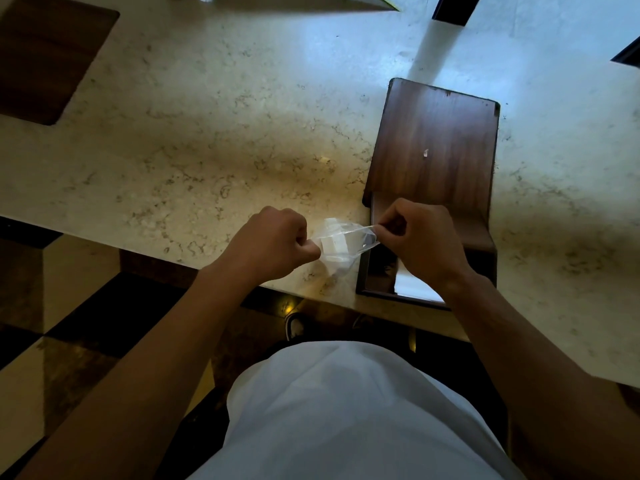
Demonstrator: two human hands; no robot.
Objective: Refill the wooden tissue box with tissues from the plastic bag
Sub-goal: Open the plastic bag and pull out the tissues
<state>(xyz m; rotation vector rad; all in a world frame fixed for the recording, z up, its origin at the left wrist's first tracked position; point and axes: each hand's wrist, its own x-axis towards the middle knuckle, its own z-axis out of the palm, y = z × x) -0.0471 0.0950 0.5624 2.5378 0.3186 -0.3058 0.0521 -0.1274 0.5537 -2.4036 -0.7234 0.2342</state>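
A clear plastic bag [341, 242] holding folded white tissues is stretched between my two hands just above the marble counter's front edge. My left hand [273, 242] is fisted on the bag's left side. My right hand [420, 237] pinches its right edge. The dark wooden tissue box [433, 150] lies on the counter to the right, its sliding panel drawn back so the near end is open. White tissue [414, 287] shows inside that open end, partly hidden by my right wrist.
The beige marble counter [214, 133] stretches away to the left and back. A dark wooden inset [45, 57] sits at the far left corner. Below the counter edge are a checkered floor [52, 341] and my shoes [294, 323].
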